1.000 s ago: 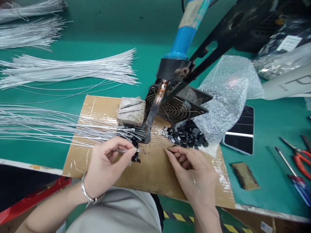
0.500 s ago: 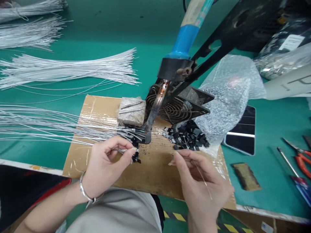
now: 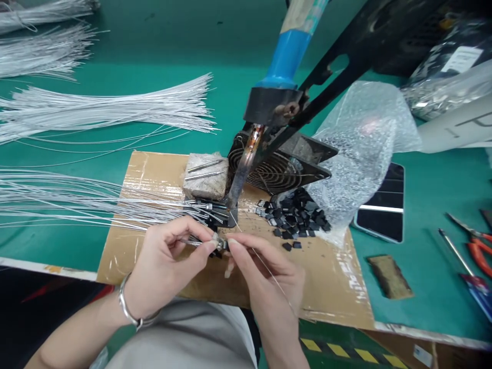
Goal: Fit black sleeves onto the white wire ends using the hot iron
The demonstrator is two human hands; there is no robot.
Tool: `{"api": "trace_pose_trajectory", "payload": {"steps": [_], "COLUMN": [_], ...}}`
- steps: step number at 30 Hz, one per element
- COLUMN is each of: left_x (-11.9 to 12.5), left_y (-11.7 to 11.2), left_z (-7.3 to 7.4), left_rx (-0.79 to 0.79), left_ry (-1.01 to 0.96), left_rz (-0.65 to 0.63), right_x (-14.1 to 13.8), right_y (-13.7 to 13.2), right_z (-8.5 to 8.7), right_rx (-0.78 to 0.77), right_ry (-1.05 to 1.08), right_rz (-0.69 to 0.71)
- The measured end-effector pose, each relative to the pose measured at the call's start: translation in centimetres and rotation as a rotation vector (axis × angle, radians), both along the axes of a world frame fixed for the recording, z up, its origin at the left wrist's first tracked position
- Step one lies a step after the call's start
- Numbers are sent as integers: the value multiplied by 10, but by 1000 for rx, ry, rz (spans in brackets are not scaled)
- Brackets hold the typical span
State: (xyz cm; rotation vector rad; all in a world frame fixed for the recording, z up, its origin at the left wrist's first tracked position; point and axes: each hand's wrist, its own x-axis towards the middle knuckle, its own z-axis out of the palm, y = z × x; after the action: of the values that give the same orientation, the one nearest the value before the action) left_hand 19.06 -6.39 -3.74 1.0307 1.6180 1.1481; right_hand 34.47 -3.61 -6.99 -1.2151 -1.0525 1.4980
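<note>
My left hand point(image 3: 172, 266) is closed in a pinch on a thin cable with a small metal connector point(image 3: 219, 242) at its end. Against it, my right hand point(image 3: 269, 279) pinches a small black piece point(image 3: 226, 246), mostly hidden by the fingertips. A thin solder wire point(image 3: 274, 279) also runs through my right hand, its end reaching up toward the iron. Just above both hands, a blue-handled soldering iron point(image 3: 243, 171) points down from a black stand. A bundle of white cables point(image 3: 154, 205) lies behind my left hand, ends near the iron's tip.
Small black pieces point(image 3: 303, 212) lie heaped on the cardboard point(image 3: 330, 292), beside a fan point(image 3: 277, 174) and a bubble-wrap bag point(image 3: 357, 148). A wrapped block point(image 3: 205, 187) carries two metal rods. To the right are a phone point(image 3: 384, 200), a brown pad point(image 3: 390, 277), pliers point(image 3: 480, 251) and a screwdriver point(image 3: 457, 251).
My right hand has moved left from beside the heap and now meets my left hand at the connector. Two black pieces now show at the heap's near edge. My left hand stays nearly still.
</note>
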Motion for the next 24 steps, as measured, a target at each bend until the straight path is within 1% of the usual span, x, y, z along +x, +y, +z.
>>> {"api": "trace_pose_trajectory", "payload": {"steps": [7, 11, 16, 19, 24], "left_x": [1, 0, 0, 0, 1], "left_y": [3, 2, 1, 1, 0], "left_z": [-1, 0, -1, -1, 0], "left_rx": [29, 33, 27, 2, -23], "left_ry": [-101, -115, -145, -161, -165], "left_rz": [8, 9, 7, 2, -4], "right_x": [-1, -1, -2, -3, -4], "right_y": [1, 0, 0, -1, -2], "right_z": [0, 0, 4, 5, 4], "right_rx": [36, 58, 27, 37, 59], "right_ry": [-13, -43, -80, -106, -92], "right_rz": [46, 43, 20, 20, -4]}}
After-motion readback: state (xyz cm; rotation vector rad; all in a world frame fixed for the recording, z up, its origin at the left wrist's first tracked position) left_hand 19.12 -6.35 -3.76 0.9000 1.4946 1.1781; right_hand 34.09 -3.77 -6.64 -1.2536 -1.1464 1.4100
